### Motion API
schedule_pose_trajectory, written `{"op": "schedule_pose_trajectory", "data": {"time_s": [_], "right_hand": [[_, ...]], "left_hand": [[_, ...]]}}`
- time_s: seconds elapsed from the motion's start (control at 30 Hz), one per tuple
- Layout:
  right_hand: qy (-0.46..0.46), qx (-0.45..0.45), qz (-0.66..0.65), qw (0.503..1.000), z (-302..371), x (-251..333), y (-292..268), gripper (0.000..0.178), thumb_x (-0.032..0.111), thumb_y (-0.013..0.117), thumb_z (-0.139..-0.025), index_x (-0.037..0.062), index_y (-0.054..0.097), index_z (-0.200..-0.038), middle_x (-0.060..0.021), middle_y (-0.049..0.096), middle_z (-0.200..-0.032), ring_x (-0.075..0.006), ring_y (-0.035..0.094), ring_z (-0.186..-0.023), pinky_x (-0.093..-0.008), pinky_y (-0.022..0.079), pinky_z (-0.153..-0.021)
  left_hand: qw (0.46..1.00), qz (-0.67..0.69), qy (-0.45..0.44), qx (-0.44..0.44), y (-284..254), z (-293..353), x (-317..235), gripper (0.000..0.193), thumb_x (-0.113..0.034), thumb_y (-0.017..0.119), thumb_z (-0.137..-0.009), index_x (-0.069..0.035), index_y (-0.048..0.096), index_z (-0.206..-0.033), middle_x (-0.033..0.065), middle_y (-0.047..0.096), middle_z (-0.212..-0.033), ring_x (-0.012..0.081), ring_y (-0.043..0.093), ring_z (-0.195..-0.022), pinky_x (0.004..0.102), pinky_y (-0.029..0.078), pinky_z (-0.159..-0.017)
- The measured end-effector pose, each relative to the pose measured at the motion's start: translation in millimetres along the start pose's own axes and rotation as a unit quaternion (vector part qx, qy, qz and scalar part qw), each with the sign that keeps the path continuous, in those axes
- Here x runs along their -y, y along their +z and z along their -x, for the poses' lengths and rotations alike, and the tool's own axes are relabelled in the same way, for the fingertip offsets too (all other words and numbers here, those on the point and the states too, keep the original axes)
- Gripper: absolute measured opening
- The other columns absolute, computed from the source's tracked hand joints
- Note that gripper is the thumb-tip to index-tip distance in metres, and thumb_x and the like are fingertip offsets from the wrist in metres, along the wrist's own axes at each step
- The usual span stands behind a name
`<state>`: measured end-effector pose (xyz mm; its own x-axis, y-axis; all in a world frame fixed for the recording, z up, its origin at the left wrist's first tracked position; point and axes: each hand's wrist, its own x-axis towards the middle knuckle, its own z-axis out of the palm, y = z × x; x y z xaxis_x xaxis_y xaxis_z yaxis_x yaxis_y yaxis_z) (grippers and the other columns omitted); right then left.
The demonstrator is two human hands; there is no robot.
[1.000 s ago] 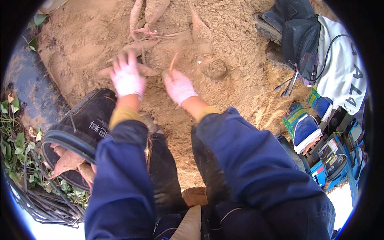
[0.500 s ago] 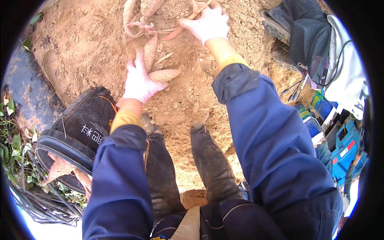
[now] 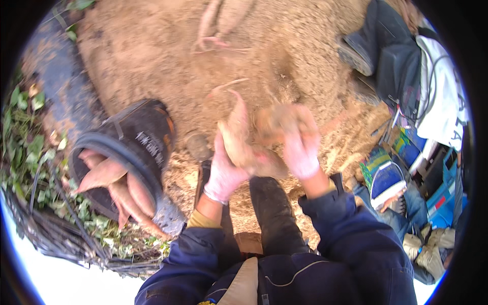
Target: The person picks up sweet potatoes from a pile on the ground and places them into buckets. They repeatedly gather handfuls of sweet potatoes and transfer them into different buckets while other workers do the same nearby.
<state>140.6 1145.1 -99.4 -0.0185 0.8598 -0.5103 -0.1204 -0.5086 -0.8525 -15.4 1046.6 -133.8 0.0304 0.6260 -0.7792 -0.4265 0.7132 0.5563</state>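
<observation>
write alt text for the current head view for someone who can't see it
A person's gloved left hand holds at least one pinkish tuber above sandy soil, while the right hand is at a blurred brown lump. At left, a black bucket lies on its side, more tubers at its mouth.
</observation>
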Motion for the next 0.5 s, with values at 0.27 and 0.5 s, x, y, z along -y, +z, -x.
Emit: {"op": "schedule_pose_trajectory", "data": {"time_s": [0.27, 0.5], "right_hand": [[-0.149, 0.124, -0.258, 0.947, 101.1, 96.7, 128.9, 0.006, 0.013, 0.061, -0.097, 0.0098, 0.061, -0.101, -0.0065, 0.067, -0.100, -0.0221, 0.063, -0.088, -0.0410, 0.049, -0.085], [-0.329, 0.314, 0.029, 0.890, 111.0, 118.3, 230.3, 0.027, 0.020, 0.074, -0.076, 0.0160, 0.062, -0.100, -0.0036, 0.064, -0.103, -0.0273, 0.062, -0.102, -0.0470, 0.045, -0.101]], "left_hand": [[0.990, 0.004, -0.015, -0.137, -87.5, 171.3, -107.7, 0.105, -0.027, 0.078, -0.079, -0.005, 0.019, -0.163, 0.0208, 0.043, -0.155, 0.0312, 0.049, -0.137, 0.0444, 0.045, -0.113], [0.954, -0.022, 0.019, -0.299, -233.9, 224.9, -115.3, 0.081, -0.038, 0.061, -0.097, -0.007, 0.027, -0.163, 0.0220, 0.041, -0.158, 0.0342, 0.046, -0.140, 0.0460, 0.042, -0.115]]}}
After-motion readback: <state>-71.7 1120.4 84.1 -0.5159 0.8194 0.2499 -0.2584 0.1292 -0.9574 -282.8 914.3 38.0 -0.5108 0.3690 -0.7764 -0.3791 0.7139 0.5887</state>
